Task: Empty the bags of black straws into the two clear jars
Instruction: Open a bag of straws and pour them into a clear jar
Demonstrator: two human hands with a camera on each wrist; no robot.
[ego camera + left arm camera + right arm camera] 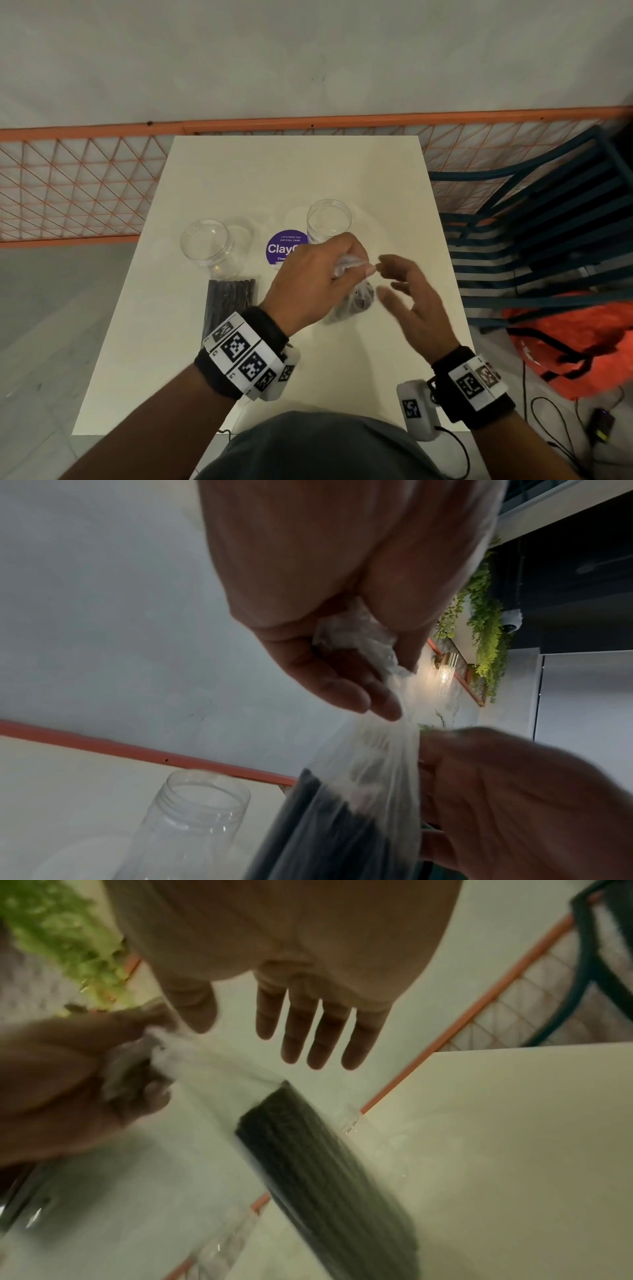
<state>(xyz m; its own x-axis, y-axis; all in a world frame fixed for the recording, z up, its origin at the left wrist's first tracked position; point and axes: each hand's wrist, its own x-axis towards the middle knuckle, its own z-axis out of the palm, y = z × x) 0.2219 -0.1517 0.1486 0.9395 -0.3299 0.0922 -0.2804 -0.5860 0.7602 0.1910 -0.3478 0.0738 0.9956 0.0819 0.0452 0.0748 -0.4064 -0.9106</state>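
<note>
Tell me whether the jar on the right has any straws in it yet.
Empty. The right jar shows only clear plastic; the straws are in the bag the left hand holds.

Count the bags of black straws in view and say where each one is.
2. One bag hangs from the left hand, which grips its bunched top, near the right jar. The other bag lies on the table by the left jar. More could be hidden.

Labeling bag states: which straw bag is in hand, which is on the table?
The bag hanging from the left hand by its bunched top is held; the other bag lies flat below the left jar.
</note>
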